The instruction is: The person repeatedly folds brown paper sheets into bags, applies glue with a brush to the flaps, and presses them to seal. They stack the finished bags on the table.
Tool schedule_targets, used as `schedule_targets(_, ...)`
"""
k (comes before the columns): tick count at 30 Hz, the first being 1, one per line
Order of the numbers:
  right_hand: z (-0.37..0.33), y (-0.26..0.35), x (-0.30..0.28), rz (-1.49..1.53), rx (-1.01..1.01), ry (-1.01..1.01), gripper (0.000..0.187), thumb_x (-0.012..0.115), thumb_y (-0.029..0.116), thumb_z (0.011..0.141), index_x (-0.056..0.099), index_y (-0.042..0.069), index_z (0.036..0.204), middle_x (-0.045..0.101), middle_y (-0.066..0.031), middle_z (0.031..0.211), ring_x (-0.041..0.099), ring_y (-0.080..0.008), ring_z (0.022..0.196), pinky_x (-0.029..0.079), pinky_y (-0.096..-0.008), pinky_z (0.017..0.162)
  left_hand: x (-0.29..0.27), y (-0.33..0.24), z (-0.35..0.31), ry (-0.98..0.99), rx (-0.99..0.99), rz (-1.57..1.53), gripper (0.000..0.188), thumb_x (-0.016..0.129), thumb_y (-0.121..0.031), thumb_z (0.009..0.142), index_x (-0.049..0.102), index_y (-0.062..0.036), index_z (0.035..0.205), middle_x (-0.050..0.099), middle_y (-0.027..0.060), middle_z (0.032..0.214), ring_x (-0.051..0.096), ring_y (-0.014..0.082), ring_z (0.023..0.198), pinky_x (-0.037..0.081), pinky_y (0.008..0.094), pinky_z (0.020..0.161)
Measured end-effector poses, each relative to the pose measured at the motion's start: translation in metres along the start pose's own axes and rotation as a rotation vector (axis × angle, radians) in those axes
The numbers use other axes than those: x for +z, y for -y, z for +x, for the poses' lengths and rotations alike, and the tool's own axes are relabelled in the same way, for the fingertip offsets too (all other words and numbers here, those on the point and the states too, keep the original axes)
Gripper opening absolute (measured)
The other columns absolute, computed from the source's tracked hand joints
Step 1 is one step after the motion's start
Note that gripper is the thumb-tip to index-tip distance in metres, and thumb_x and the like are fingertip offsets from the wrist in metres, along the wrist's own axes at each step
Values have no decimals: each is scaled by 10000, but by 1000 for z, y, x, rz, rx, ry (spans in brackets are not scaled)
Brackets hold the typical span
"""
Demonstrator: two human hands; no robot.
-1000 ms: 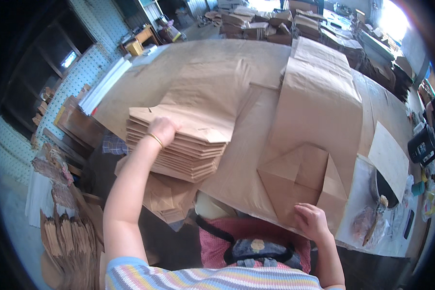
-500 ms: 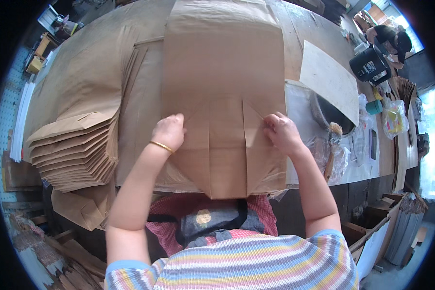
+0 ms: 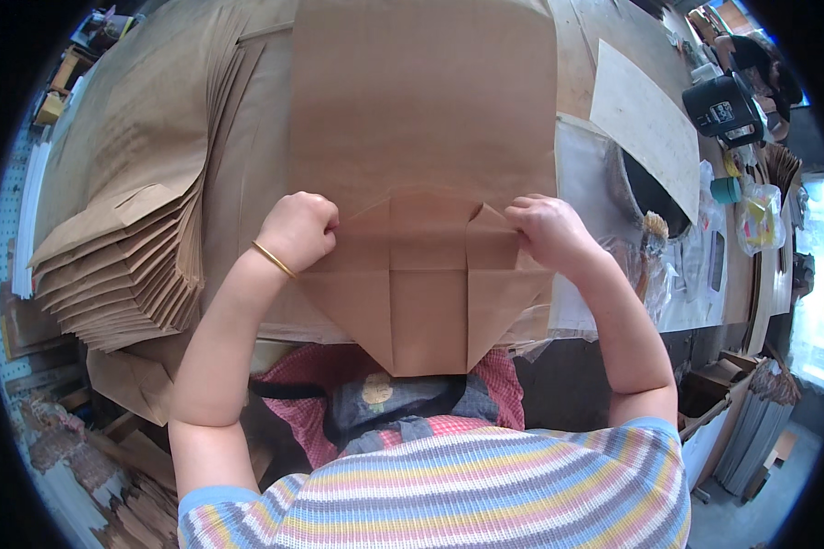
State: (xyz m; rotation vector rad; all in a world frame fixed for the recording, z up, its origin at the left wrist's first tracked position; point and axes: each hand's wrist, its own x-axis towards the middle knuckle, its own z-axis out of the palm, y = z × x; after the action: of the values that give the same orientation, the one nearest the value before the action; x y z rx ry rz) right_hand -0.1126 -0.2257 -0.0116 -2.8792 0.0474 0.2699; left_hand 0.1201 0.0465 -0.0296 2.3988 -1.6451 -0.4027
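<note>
Two hands: both closed on the folded bottom of one brown paper bag (image 3: 421, 137), which lies flat on the work table (image 3: 604, 64) in front of the person.
Left hand (image 3: 298, 229): curled almost to a fist at the 9 o'clock edge of the fold, knuckles up; the fingertips look tucked against the paper, pinning that corner. A thin gold bangle (image 3: 273, 259) rings the wrist.
Right hand (image 3: 545, 229): likewise curled, at the 3 o'clock edge of the fold, pinching the flap corner. The matched grip probably holds the creases square while they are pressed.
Bag, position: the long body runs toward 12 o'clock; the folded end points to 6 o'clock and overhangs the table edge above the person's lap.
Bag, shape: the bottom flaps (image 3: 426, 293) overlap in crisp straight creases and taper to a blunt point.
Bag, material: matte kraft paper, smooth, faintly ribbed, stiff enough to keep a fold.
Stack of bags (image 3: 128, 265): at 9 o'clock, many flat bags of the same paper, edges fanned like steps, within the left arm's reach.
Loose sheet (image 3: 645, 123): pale, rectangular, at 2 o'clock.
Brush (image 3: 655, 242): short pale bristles, at 3 o'clock just beside the right hand, over clear plastic film.
Dark container (image 3: 728, 105): black, boxy, at 2 o'clock near the table's far edge.
</note>
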Motion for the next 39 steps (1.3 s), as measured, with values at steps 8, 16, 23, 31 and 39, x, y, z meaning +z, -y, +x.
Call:
schedule_targets(8, -23, 48, 30, -259, 26, -215, 593, 601, 105, 766, 475, 9, 1338, 577, -141, 1225, 552, -288, 1184, 472, -376, 973, 35, -53, -30, -138, -3, 590, 590, 582, -162, 781, 489, 71, 1315, 481, 248, 1378, 411, 326, 1337, 242, 415, 1165)
schedule_targets(16, -23, 83, 61, 66, 62, -253, 916, 639, 502, 810, 282, -39, 1457, 306, -226, 1506, 259, -339, 1424, 187, -441, 1180, 53, -61, -63, 11, -82, 69, 1060, 635, -556, 772, 165, 85, 1473, 140, 267, 1554, 125, 386, 1456, 108, 450, 1195)
schedule_targets(23, -29, 47, 45, 495, -4, -293, 743, 750, 256, 758, 431, 23, 1387, 409, -201, 1449, 374, -335, 1365, 315, -424, 1126, 32, -30, -69, -41, 40, -150, 825, 625, -311, 834, 242, 78, 1452, 307, 269, 1485, 273, 385, 1405, 219, 447, 1168)
schedule_targets(31, 2, 30, 70, 760, 191, -722, 236, 573, -22, 862, 620, 12, 1091, 620, -118, 1177, 600, -261, 1082, 483, -322, 900, 34, -65, -1, -624, -6, -69, 470, 831, -243, 692, 629, -22, 1054, 677, 142, 977, 650, 320, 915, 530, 402, 805)
schedule_targets(39, -12, 58, 45, 608, 116, -997, 231, 682, 22, 749, 656, 45, 978, 629, -130, 995, 610, -294, 962, 515, -382, 808, 43, -61, 2, -582, -72, -422, 387, 780, -88, 752, 640, -31, 1109, 695, 142, 1000, 683, 265, 895, 539, 354, 796)
